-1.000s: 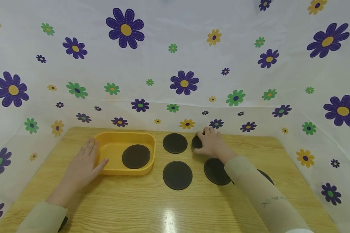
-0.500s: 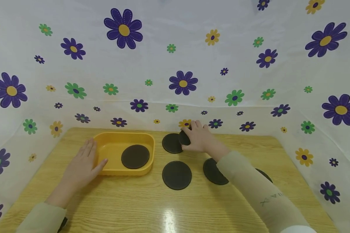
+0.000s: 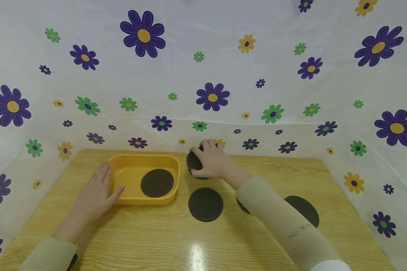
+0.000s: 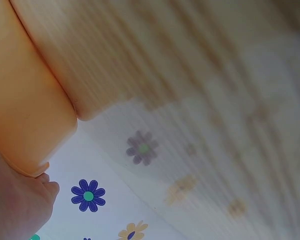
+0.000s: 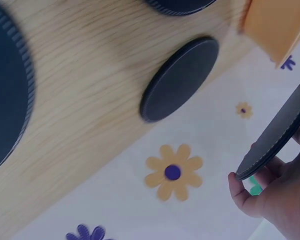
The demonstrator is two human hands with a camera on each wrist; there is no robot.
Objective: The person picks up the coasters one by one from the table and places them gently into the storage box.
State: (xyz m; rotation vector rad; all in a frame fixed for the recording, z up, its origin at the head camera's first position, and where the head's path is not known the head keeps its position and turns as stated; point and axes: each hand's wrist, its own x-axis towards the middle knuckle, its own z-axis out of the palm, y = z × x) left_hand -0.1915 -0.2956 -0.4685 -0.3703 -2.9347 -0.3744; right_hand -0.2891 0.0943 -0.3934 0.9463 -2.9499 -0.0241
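My right hand (image 3: pixel 213 160) grips a black round coaster (image 5: pixel 280 135) by its edge in the right wrist view, raised above the table. Another black coaster (image 5: pixel 180 80) lies on the table beneath it; in the head view the held one mostly covers it. My left hand (image 3: pixel 93 194) rests with straight fingers along the left wall of a yellow tray (image 3: pixel 129 178). Inside that tray, towards its right end, lies one dark coaster (image 3: pixel 157 183). The left wrist view shows part of the left hand (image 4: pixel 20 200) at the tray's outer wall.
On the wooden table (image 3: pixel 149 237), a black coaster (image 3: pixel 205 204) lies right of the tray. My right forearm partly hides two more, a middle coaster (image 3: pixel 242 205) and a right-hand coaster (image 3: pixel 303 209). A flower-printed white cloth (image 3: pixel 176 67) surrounds the back and sides.
My right hand has lifted a coaster from the back row and carried it left, over the neighbouring coaster beside the tray. The left hand has stayed at the tray.
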